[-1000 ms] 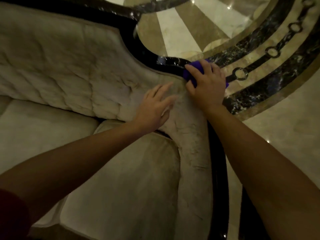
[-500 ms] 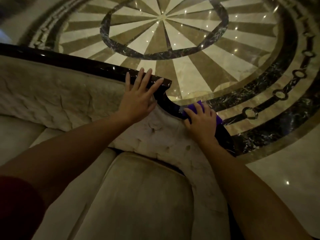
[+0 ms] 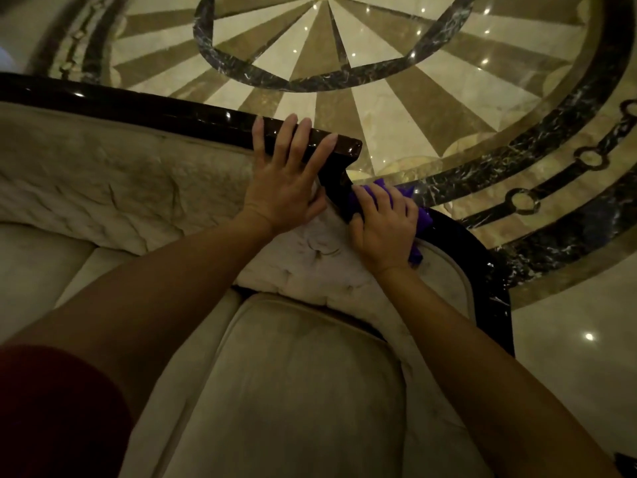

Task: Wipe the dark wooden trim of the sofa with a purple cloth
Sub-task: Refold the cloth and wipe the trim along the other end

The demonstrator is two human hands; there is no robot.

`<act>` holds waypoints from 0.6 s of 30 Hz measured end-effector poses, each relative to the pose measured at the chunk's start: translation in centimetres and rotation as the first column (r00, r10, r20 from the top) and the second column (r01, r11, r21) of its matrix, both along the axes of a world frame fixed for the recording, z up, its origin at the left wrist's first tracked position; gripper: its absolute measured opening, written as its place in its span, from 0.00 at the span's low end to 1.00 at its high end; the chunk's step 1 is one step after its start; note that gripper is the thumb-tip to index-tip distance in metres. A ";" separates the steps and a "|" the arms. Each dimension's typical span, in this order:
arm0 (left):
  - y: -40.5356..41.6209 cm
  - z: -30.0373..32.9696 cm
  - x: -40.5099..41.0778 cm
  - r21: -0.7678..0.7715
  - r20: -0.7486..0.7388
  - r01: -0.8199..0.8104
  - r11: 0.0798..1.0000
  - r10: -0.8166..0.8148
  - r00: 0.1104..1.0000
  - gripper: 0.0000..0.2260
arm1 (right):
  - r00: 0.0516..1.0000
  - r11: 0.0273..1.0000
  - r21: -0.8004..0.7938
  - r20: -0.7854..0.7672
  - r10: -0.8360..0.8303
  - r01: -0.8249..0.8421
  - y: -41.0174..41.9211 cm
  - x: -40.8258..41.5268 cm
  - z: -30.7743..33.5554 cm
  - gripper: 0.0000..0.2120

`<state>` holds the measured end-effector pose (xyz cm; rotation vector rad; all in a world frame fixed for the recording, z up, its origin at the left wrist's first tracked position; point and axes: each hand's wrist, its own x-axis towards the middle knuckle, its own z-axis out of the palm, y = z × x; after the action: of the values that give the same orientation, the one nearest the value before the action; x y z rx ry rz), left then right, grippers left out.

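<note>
The glossy dark wooden trim (image 3: 165, 113) runs along the top of the cream sofa back, steps down at a notch and curves on down the right side (image 3: 482, 270). My right hand (image 3: 382, 225) presses the purple cloth (image 3: 422, 219) onto the trim just below the notch; most of the cloth is hidden under the hand. My left hand (image 3: 287, 177) lies flat with spread fingers over the trim's squared end and the tufted upholstery, holding nothing.
The cream tufted sofa back (image 3: 103, 188) and seat cushion (image 3: 293, 391) fill the lower view. Behind the sofa lies a polished marble floor (image 3: 396, 98) with a dark ringed starburst pattern and light reflections.
My left hand moved up from the upholstery onto the top trim and now rests flat there. The right hand with the cloth stayed at the notch, shifting slightly along the curve. The view tilted up.
</note>
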<state>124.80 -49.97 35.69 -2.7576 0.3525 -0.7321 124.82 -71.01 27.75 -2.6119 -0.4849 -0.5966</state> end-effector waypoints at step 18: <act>0.6 -1.3 1.1 -0.010 0.069 0.033 0.999 -0.032 0.997 0.36 | 0.707 0.041 0.839 -0.482 0.517 0.542 4.3 5.8 8.2 0.10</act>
<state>125.88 -49.34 34.39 -2.7347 0.3813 -0.8380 130.64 -66.72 35.98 -1.0855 0.2773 0.2217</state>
